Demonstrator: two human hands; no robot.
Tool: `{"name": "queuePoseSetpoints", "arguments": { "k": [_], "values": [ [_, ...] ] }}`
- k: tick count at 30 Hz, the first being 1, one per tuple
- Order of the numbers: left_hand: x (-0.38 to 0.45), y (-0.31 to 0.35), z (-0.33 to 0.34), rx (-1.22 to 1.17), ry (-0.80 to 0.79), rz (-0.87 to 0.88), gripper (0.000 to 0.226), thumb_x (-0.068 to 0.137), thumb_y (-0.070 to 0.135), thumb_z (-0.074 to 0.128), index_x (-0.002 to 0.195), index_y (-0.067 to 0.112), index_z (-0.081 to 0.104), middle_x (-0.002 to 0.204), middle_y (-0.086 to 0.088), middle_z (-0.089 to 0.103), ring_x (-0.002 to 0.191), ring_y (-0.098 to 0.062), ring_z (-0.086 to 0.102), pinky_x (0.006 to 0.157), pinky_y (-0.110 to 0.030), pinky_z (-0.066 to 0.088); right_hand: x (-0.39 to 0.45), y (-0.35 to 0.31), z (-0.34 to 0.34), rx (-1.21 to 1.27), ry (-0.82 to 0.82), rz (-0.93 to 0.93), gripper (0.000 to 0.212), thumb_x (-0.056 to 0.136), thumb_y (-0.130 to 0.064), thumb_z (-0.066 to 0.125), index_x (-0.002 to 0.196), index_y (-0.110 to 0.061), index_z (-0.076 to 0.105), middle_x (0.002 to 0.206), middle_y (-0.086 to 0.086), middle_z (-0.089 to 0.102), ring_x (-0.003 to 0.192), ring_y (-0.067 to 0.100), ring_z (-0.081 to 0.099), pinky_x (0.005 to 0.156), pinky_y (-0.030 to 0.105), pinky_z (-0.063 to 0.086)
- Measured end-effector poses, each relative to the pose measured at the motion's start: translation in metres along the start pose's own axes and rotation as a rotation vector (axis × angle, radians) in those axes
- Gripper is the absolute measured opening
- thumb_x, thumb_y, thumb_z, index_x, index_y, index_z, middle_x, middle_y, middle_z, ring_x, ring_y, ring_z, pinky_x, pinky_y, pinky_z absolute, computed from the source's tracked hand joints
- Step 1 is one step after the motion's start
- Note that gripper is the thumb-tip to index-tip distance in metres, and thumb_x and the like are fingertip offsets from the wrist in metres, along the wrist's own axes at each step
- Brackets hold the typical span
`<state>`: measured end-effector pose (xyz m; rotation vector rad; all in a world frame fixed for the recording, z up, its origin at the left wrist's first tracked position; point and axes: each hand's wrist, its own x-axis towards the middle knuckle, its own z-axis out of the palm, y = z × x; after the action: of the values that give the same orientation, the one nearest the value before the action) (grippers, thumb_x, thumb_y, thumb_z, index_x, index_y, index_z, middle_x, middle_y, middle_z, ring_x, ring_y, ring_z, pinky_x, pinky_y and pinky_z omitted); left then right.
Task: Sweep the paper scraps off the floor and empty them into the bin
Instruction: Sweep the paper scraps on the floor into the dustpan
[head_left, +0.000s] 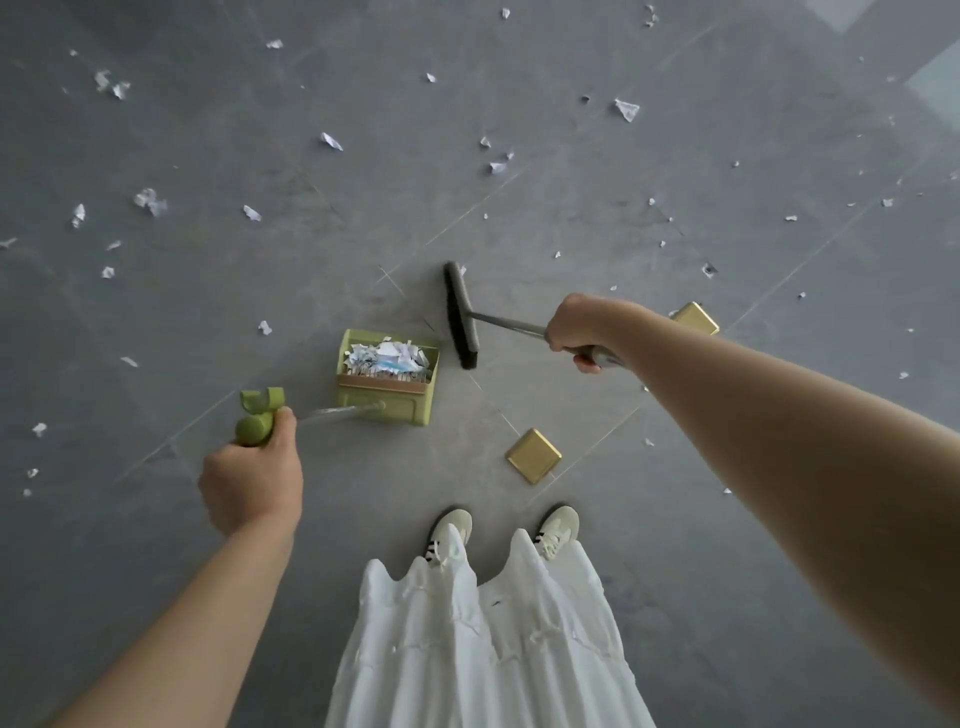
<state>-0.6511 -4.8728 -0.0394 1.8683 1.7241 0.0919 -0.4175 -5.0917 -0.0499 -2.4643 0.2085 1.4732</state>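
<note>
My left hand (252, 475) grips the green top of a long-handled dustpan (387, 376), a green box on the grey floor with white paper scraps piled inside. My right hand (579, 327) grips the grey handle of a broom whose dark brush head (460, 317) rests on the floor just right of the dustpan. Several white paper scraps (331, 141) lie scattered over the floor, mostly farther away and to the left. No bin is in view.
Two gold square floor plates sit nearby, one (534, 455) between my feet and the dustpan, another (696, 318) behind my right forearm. My white skirt and white shoes (558, 525) fill the bottom centre. Grey tiled floor (727, 156) all around.
</note>
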Motion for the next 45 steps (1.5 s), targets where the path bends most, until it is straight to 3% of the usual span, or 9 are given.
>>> {"name": "queuePoseSetpoints", "arguments": {
  "k": [6,9,12,17,25,31,37,42,45],
  "values": [
    [-0.033,0.019,0.026,0.022,-0.018,0.038,0.052,0.089,0.047,0.067,0.084,-0.004,0.068,0.093,-0.030,0.066,0.094,-0.048,0.061,0.072,-0.042,0.042,0.017,0.046,-0.023,0.292,-0.007,0.122,0.014,0.093,-0.001,0.039,0.080,-0.005,0.039,0.078,0.010,0.038,0.058,0.019,0.036,0.034,0.016,0.035],
    [-0.049,0.027,0.038,0.017,-0.019,0.061,0.045,0.089,0.047,0.067,0.073,0.005,0.059,0.088,-0.029,0.066,0.091,-0.048,0.061,0.072,-0.043,0.043,0.016,0.070,-0.032,0.371,-0.011,0.189,0.003,0.094,-0.006,0.040,0.096,-0.003,0.041,0.080,0.010,0.039,0.059,0.020,0.037,0.035,0.018,0.037],
    [-0.065,0.032,0.048,0.032,-0.031,0.076,0.046,0.089,0.048,0.066,0.073,0.005,0.057,0.089,-0.029,0.065,0.092,-0.048,0.061,0.072,-0.043,0.043,0.017,0.103,-0.045,0.445,-0.007,0.246,0.015,0.097,-0.012,0.043,0.108,-0.003,0.041,0.077,0.010,0.041,0.056,0.020,0.038,0.035,0.016,0.038],
    [-0.097,0.044,0.065,0.054,-0.068,0.109,0.053,0.089,0.047,0.066,0.083,-0.005,0.066,0.091,-0.031,0.065,0.093,-0.049,0.060,0.070,-0.040,0.039,0.007,0.167,-0.068,0.646,-0.059,0.301,0.007,0.098,-0.009,0.036,0.093,-0.004,0.036,0.071,0.008,0.039,0.051,0.018,0.038,0.036,0.012,0.036],
    [-0.150,0.062,0.091,0.097,-0.125,0.179,0.059,0.088,0.050,0.066,0.091,-0.008,0.069,0.097,-0.033,0.066,0.097,-0.050,0.061,0.079,-0.048,0.048,-0.027,0.257,-0.083,0.697,-0.100,0.379,0.012,0.094,-0.004,0.035,0.083,-0.003,0.039,0.066,0.006,0.036,0.049,0.015,0.033,0.035,0.013,0.034],
    [-0.179,0.078,0.100,0.114,-0.191,0.240,0.061,0.090,0.048,0.065,0.099,-0.013,0.068,0.106,-0.035,0.064,0.105,-0.051,0.059,0.083,-0.049,0.048,-0.059,0.274,-0.091,0.726,-0.069,0.353,0.021,0.095,-0.001,0.030,0.076,-0.004,0.038,0.063,0.007,0.032,0.041,0.015,0.033,0.032,0.011,0.031],
    [-0.186,0.089,0.108,0.139,-0.233,0.307,0.060,0.089,0.047,0.067,0.100,-0.011,0.069,0.106,-0.034,0.065,0.104,-0.050,0.060,0.082,-0.049,0.048,-0.058,0.284,-0.073,0.788,0.057,0.279,0.008,0.095,-0.003,0.037,0.100,0.000,0.043,0.068,0.011,0.043,0.046,0.019,0.040,0.037,0.019,0.035],
    [-0.184,0.094,0.115,0.176,-0.260,0.357,0.060,0.088,0.050,0.067,0.097,-0.009,0.070,0.103,-0.032,0.067,0.101,-0.049,0.061,0.079,-0.046,0.047,-0.032,0.273,-0.065,0.914,0.100,0.276,0.015,0.096,-0.003,0.036,0.110,-0.001,0.040,0.073,0.011,0.042,0.049,0.018,0.039,0.042,0.019,0.037],
    [-0.183,0.099,0.123,0.201,-0.271,0.389,0.060,0.087,0.052,0.067,0.096,-0.007,0.070,0.103,-0.030,0.067,0.102,-0.047,0.061,0.080,-0.047,0.048,-0.023,0.269,-0.064,0.978,0.050,0.294,0.008,0.098,-0.006,0.033,0.096,-0.002,0.040,0.071,0.008,0.040,0.053,0.016,0.036,0.038,0.015,0.035]
  ]
}}
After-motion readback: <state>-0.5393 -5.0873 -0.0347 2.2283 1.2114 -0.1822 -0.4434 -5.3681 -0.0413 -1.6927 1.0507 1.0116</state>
